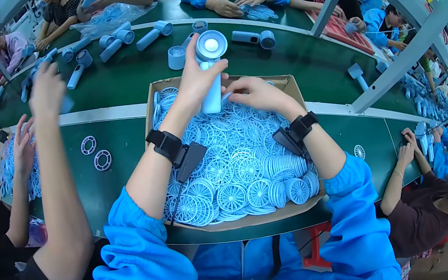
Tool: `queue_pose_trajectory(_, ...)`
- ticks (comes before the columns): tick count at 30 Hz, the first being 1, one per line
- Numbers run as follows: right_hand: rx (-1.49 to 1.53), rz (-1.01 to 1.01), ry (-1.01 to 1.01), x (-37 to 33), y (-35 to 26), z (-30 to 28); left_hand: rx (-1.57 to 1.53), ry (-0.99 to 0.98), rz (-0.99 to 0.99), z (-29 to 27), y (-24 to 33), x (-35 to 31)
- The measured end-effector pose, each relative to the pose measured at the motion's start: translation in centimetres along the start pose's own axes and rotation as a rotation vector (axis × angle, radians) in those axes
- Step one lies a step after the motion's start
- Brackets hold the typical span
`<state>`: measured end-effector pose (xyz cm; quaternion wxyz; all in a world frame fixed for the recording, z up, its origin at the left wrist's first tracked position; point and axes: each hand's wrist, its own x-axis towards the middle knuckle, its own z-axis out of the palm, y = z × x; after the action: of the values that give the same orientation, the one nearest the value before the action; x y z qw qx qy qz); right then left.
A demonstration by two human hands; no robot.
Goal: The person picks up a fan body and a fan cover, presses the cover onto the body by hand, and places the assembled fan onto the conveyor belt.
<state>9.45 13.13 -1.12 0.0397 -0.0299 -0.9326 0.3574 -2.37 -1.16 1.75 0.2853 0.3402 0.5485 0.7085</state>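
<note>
My left hand [197,82] is wrapped round a light-blue handheld fan [212,99], held above the far part of an open cardboard box [293,87]. The fan's round head points up, with a pale disc at its middle, and its handle hangs down between my hands. Beside the handle, my right hand [259,93] has its fingers pinched together; what they hold, if anything, is too small to make out. Below both wrists the box is filled with round, spoked light-blue fan grilles [232,197], loose and overlapping, some stacked on edge at the right.
Several handheld fans [155,33] lie on the green conveyor [121,80] beyond the box. Two pale rings [102,160] rest on the table at left, and one grille [359,152] at right. A co-worker's arm [58,184] reaches across at left. A metal post [393,60] stands at right.
</note>
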Motion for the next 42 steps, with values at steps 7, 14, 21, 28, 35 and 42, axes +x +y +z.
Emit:
queue_pose_trajectory(7,0.693,0.07,0.355,0.2,-1.4,-1.2,0.009,0.067,0.087,-0.1,-0.4,0.8)
queue_pose_trajectory(14,1.15,-0.087,0.488,0.4,-1.6,-0.6,0.014,0.005,0.276,1.5,-0.3,-0.3)
queue_pose_trajectory(21,0.377,-0.131,0.748,0.2,-2.4,-0.2,-0.007,0.096,0.321,1.5,0.1,-0.4)
queue_pose_trajectory(28,-0.111,-0.454,0.997,0.1,-3.4,-0.1,0.097,0.181,0.534,1.6,-0.9,0.4)
queue_pose_trajectory(35,-0.364,-0.488,0.998,-0.3,-3.2,-0.7,-0.109,0.165,0.445,2.5,0.7,-0.9)
queue_pose_trajectory(42,-0.452,-0.546,1.0,-0.8,-4.9,-0.7,0.053,0.234,0.558,2.2,-0.5,-0.4)
